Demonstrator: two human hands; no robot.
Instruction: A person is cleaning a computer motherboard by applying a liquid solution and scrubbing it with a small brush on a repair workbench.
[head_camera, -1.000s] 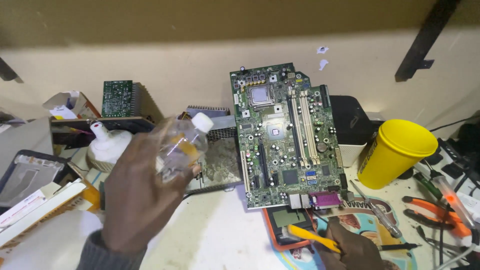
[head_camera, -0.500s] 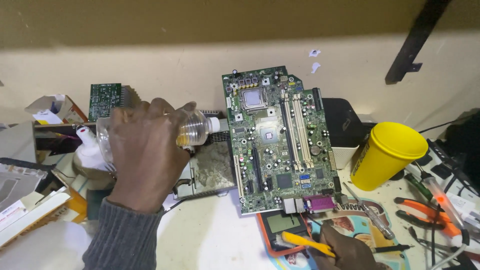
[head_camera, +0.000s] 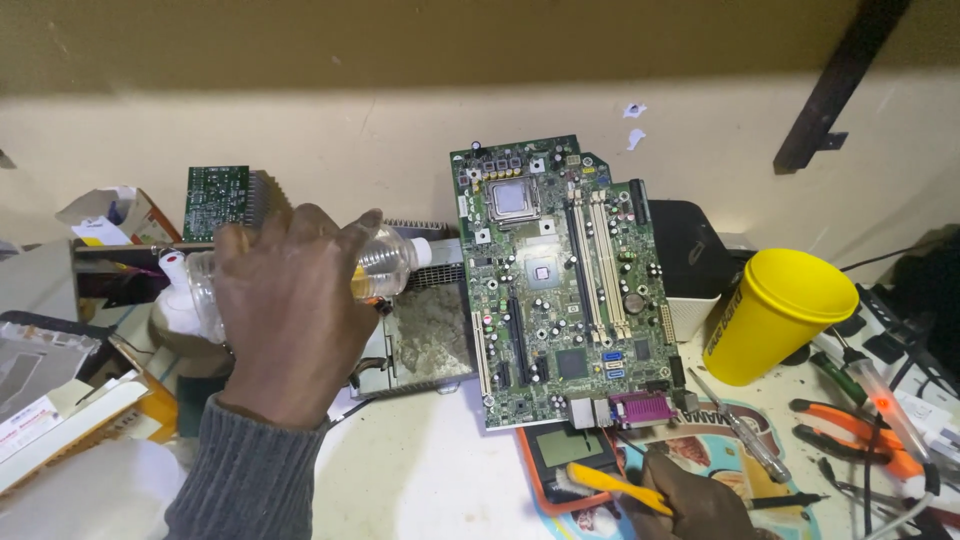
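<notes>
My left hand (head_camera: 290, 310) grips a clear plastic bottle (head_camera: 385, 268) with a white cap, tipped on its side so the cap points right toward a green computer motherboard (head_camera: 560, 290). The board leans against the wall, its lower edge on the bench. My right hand (head_camera: 700, 505) is at the bottom edge, closed on a yellow-handled tool (head_camera: 612, 485), just below the board. The tool lies over an orange-cased meter (head_camera: 560, 455).
A yellow plastic cup (head_camera: 775, 315) stands right of the board, with a black-and-white box (head_camera: 690, 265) behind. Orange pliers (head_camera: 855, 435) and a screwdriver (head_camera: 740, 430) lie at right. A small green circuit board (head_camera: 215, 200), a dusty heat sink (head_camera: 428, 335) and cluttered boxes sit at left.
My left hand has turned the bottle from tilted upward to lying sideways, cap toward the motherboard, and brought it nearer the board. My right hand kept hold of the yellow tool.
</notes>
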